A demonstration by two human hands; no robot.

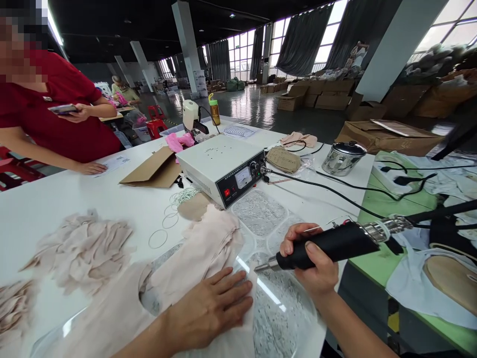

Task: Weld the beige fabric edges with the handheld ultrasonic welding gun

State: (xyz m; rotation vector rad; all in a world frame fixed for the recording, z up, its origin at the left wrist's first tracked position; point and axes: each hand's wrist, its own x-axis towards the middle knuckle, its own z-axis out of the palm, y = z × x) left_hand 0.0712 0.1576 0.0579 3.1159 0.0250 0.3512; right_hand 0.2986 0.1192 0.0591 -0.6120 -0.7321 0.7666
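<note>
My right hand (313, 258) is wrapped round a black handheld cutter (331, 244) with a narrow metal tip and a thick cable at its back end. The tip points left and meets the edge of the pale pink fabric (212, 243), just beyond my left fingertips. My left hand (212, 308) lies flat on that fabric with its fingers stretched out. Beneath is a clear, shiny sheet (283, 303) with rounded outlines over a grey, scratched surface. Whether the tip touches the fabric or the sheet, I cannot tell.
A white control box (219, 159) stands mid-table, its cables running right. Crumpled fabric (82, 246) lies left, near elastic rings (158, 238) and folded cardboard (151, 169). A metal pot (343, 158) sits back right. A person in red (70, 99) leans on the table, holding a phone.
</note>
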